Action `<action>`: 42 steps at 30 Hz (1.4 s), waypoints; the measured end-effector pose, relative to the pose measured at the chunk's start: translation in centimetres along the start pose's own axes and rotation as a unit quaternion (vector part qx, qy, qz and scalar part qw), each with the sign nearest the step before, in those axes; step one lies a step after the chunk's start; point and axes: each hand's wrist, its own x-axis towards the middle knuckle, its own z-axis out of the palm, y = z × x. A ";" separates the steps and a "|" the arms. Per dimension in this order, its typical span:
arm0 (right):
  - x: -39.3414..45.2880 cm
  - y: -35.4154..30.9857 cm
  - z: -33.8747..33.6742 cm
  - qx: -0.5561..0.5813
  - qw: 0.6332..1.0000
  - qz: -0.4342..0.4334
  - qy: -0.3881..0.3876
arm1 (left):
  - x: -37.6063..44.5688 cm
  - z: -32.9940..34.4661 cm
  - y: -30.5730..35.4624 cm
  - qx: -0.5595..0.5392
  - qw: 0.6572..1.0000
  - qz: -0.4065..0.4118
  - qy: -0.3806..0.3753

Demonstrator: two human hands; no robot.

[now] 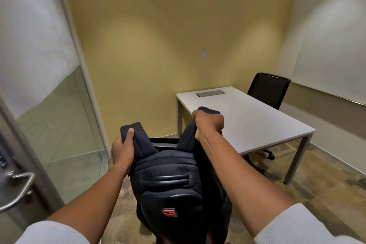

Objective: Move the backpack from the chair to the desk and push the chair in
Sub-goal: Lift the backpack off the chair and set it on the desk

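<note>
A black backpack (174,182) with a red logo hangs in front of me, its padded back facing up. My left hand (121,149) is closed around its left shoulder strap and my right hand (208,123) is closed around the right strap. Behind the backpack a thin strip of the near chair's back (164,141) shows; the rest of that chair is hidden. The white desk (257,123) stands ahead and to the right, with a grey cable hatch (209,93) near its far edge. My right hand is over the desk's near left corner.
A second black office chair (267,90) sits behind the desk by the right wall. A glass partition (65,125) and a door with a metal handle (17,190) are close on my left. A yellow wall is ahead. The floor is patterned carpet.
</note>
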 end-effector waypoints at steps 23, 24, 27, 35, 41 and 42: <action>-7.6 -13.8 7.0 -0.095 0.946 -0.228 -0.208 | -1.8 -4.0 14.6 -0.122 0.975 0.023 0.187; -7.4 -13.7 7.5 -0.116 0.937 -0.254 -0.212 | -1.4 -4.0 15.7 -0.124 0.971 0.021 0.202; -6.5 -12.8 8.5 -0.170 0.903 -0.324 -0.225 | 0.4 -4.3 18.6 -0.138 0.964 0.011 0.228; -3.0 -8.2 13.5 -0.202 0.886 -0.386 -0.157 | 6.5 -4.7 24.9 -0.143 0.968 0.046 0.203; -1.0 -7.2 20.1 -0.168 0.896 -0.401 -0.092 | 12.7 -5.3 26.7 -0.065 0.976 0.066 0.199; -0.7 -7.3 21.4 -0.165 0.898 -0.398 -0.088 | 13.8 -5.4 27.1 -0.061 0.976 0.066 0.199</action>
